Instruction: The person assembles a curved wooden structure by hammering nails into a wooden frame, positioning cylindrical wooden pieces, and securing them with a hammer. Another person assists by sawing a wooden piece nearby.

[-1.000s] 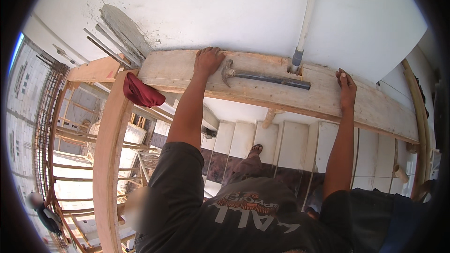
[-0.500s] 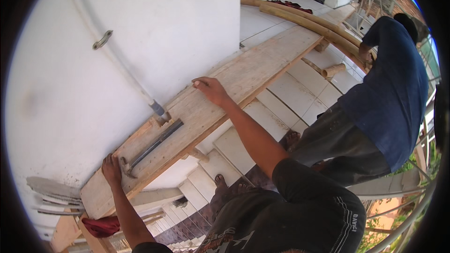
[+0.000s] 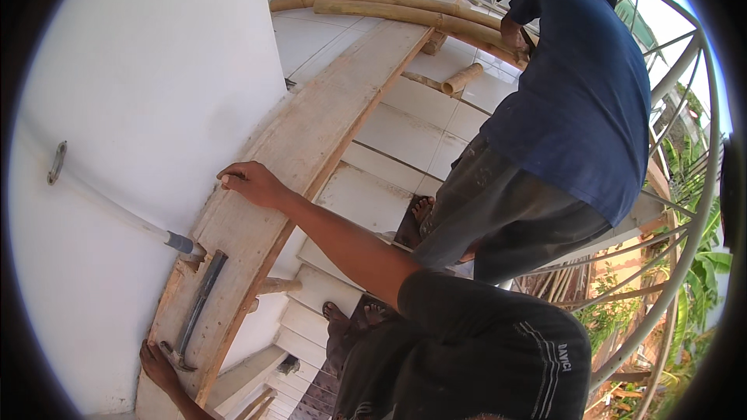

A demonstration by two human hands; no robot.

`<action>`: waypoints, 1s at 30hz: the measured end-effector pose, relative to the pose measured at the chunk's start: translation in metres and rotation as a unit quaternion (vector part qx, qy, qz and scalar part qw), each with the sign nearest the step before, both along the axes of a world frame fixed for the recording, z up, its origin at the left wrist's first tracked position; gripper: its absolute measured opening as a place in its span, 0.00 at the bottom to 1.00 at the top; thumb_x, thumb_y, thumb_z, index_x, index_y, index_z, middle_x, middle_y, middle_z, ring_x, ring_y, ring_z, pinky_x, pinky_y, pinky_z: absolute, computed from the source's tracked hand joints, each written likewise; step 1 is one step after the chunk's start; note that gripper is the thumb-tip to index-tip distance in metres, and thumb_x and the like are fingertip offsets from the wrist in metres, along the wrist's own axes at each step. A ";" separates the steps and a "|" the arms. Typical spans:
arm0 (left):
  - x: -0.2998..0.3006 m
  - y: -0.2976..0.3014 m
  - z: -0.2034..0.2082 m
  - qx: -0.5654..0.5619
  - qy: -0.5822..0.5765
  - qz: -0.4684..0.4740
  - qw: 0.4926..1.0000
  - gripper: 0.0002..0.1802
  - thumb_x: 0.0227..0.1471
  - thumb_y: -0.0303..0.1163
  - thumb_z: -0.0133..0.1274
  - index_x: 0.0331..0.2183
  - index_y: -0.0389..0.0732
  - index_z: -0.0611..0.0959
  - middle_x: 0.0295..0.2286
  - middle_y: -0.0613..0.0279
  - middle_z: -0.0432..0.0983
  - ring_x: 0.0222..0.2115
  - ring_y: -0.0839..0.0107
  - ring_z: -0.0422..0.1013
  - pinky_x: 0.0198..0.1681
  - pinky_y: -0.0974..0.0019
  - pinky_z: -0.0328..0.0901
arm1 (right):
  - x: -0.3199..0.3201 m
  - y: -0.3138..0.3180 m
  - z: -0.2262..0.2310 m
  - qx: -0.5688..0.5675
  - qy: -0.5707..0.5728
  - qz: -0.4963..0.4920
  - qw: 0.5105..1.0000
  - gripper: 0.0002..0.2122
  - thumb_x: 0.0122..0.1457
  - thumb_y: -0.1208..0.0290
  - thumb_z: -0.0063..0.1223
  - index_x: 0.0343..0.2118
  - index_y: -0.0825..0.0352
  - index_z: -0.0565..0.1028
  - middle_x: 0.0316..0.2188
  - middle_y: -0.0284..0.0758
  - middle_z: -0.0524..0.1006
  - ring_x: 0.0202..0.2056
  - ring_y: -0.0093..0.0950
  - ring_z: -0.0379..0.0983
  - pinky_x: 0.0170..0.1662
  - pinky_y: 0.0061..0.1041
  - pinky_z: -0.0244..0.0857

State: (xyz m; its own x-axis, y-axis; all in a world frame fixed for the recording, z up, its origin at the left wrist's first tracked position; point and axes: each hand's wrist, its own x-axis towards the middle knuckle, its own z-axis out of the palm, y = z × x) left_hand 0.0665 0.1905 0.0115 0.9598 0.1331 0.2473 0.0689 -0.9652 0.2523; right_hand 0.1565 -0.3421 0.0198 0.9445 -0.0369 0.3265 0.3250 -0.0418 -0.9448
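Observation:
A long wooden plank (image 3: 327, 136) lies along the white wall, above tiled steps. My left hand (image 3: 159, 365) grips its wall-side edge at the near end, fingers bent over the edge. Right beside that hand, a claw hammer (image 3: 200, 303) with a dark handle rests on the wood, head toward me. Farther up the plank, my right hand (image 3: 257, 184) is at the wall-side edge, with thumb and fingers pressed together. Whatever is between those fingertips, if anything, is too small to make out. Between the hands, a grey pipe (image 3: 183, 244) on the wall meets a notch in the plank.
A co-worker in a blue shirt (image 3: 572, 101) bends at the right, near long bamboo poles (image 3: 389, 8) across the plank's far end. A short bamboo piece (image 3: 462, 78) lies on the tiles. Curved metal railing (image 3: 696, 210) borders the right side. Steps (image 3: 311, 319) descend below the plank.
My view has swung to the right, so the plank and wall shift left and more of the co-worker and railing shows. Both hands keep their places along the plank; the hammer lies unmoved.

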 end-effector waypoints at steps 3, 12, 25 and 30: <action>0.001 0.006 -0.004 -0.014 -0.007 -0.009 1.000 0.31 0.66 0.48 0.39 0.54 0.30 0.76 0.52 0.38 0.71 0.54 0.42 0.66 0.58 0.50 0.59 | -0.001 0.001 0.004 0.001 0.016 0.001 1.000 0.16 0.67 0.66 0.51 0.48 0.75 0.77 0.37 0.39 0.81 0.40 0.25 0.78 0.48 0.27 0.71; 0.003 0.012 -0.006 -0.030 0.016 0.009 0.999 0.33 0.67 0.51 0.38 0.54 0.30 0.76 0.52 0.37 0.71 0.54 0.43 0.66 0.58 0.51 0.59 | 0.000 0.000 0.012 -0.011 0.051 0.015 0.999 0.15 0.66 0.68 0.51 0.48 0.75 0.76 0.37 0.39 0.81 0.41 0.25 0.77 0.49 0.27 0.70; 0.001 0.008 0.002 -0.020 0.039 0.018 0.999 0.35 0.66 0.55 0.39 0.55 0.32 0.76 0.53 0.40 0.71 0.54 0.43 0.66 0.58 0.49 0.59 | -0.001 0.001 0.014 -0.002 0.059 0.012 0.998 0.15 0.67 0.66 0.52 0.48 0.74 0.77 0.37 0.39 0.81 0.41 0.25 0.78 0.49 0.27 0.70; 0.002 0.007 0.002 -0.018 0.040 0.023 0.999 0.36 0.65 0.56 0.39 0.54 0.32 0.76 0.52 0.40 0.71 0.54 0.43 0.67 0.57 0.48 0.59 | 0.000 0.001 0.012 0.000 0.050 0.015 0.999 0.16 0.67 0.65 0.51 0.48 0.74 0.77 0.36 0.38 0.81 0.41 0.25 0.78 0.48 0.27 0.70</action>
State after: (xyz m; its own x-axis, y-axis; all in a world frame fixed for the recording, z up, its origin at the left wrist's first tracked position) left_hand 0.0686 0.1977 0.0137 0.9689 0.1844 0.1651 0.1336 -0.9511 0.2783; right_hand 0.1568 -0.3412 0.0320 0.9730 -0.0088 0.2307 0.2303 -0.0332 -0.9726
